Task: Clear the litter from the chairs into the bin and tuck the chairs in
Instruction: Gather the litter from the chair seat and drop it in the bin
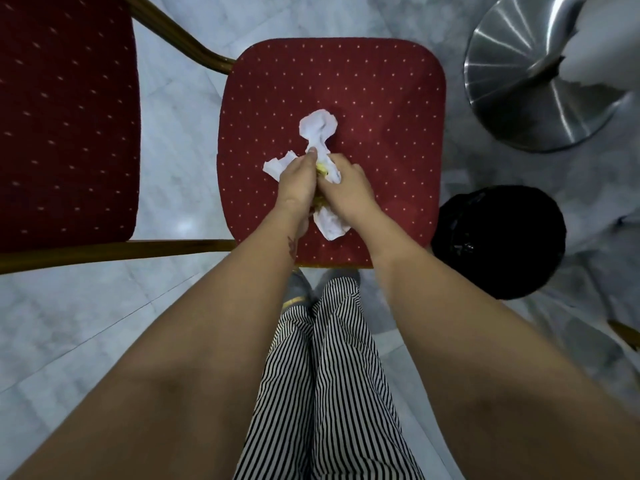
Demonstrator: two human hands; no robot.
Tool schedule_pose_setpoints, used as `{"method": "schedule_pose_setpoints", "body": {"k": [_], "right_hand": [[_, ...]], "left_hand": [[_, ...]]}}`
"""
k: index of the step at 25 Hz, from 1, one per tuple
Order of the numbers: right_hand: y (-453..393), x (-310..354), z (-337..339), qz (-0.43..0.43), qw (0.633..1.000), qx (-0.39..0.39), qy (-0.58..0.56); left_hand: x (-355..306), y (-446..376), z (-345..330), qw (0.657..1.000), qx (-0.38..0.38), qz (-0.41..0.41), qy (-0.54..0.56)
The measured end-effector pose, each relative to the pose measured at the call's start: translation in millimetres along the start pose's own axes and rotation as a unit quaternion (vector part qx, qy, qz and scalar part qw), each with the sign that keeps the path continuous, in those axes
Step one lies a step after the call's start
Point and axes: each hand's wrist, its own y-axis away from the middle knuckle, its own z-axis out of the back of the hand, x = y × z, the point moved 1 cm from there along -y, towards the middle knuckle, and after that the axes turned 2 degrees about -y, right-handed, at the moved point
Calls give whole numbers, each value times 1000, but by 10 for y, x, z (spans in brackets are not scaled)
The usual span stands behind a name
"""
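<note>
Striped trousers [329, 375], seemingly grey shoes [297, 292]

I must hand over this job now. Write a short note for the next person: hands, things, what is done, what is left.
Left hand and right hand both grip the crumpled white tissues, with something yellow among them, on the red chair seat.
The black bin stands right of that chair.
Done: litter gathered, not yet binned.
Left: drop it in the bin, tuck in this chair and the second chair.

Crumpled white tissues [318, 128] lie on the red chair seat [381, 109].
</note>
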Motion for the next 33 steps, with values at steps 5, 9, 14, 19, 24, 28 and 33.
{"method": "schedule_pose_setpoints", "body": {"k": [5, 9, 14, 19, 24, 28, 33], "right_hand": [[517, -184, 313, -11, 995, -71, -66], [928, -554, 707, -29, 983, -133, -126], [1356, -1184, 1324, -68, 959, -205, -184], [1634, -2118, 2026, -121, 932, -251, -231], [1536, -2819, 2499, -155, 924, -252, -243], [1140, -3283, 2695, -167, 927, -230, -244], [644, -3556, 2814, -178, 919, -221, -274]], "left_hand": [[116, 457, -302, 993, 50, -85, -65], [281, 769, -774, 982, 100, -105, -124], [651, 1006, -1680, 968, 133, -111, -182], [1146, 1143, -2786, 951, 158, -94, -248], [1508, 1001, -3537, 941, 169, -80, -281], [1709, 629, -3879, 943, 144, -75, -292], [1793, 164, -4066, 940, 165, -38, -296]]}}
